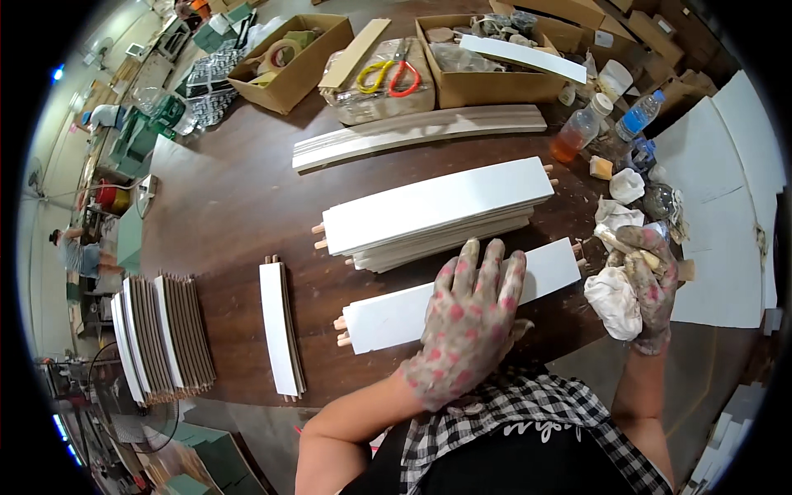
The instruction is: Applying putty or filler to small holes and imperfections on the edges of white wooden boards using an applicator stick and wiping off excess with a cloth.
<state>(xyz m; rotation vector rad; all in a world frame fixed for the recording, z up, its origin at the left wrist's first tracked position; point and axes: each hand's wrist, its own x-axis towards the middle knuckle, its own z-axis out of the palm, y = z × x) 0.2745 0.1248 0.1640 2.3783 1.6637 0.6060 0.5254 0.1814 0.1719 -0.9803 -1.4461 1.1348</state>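
My left hand, in a stained glove with pink dots, lies flat with fingers spread on a long white board. Wooden dowel ends stick out at both ends of that board. At the table's right side my right hand, gloved alike, is closed on a crumpled white rag; its fingertips are partly hidden. A tan block end shows beside that hand. Just beyond my left hand lies a stack of white boards with dowels at the ends.
Pale strips lie farther back. Scissors rest on a wrapped bundle between cardboard boxes. Bottles stand at the right rear. On the left are a narrow upright stack and several board stacks. A person stands far left.
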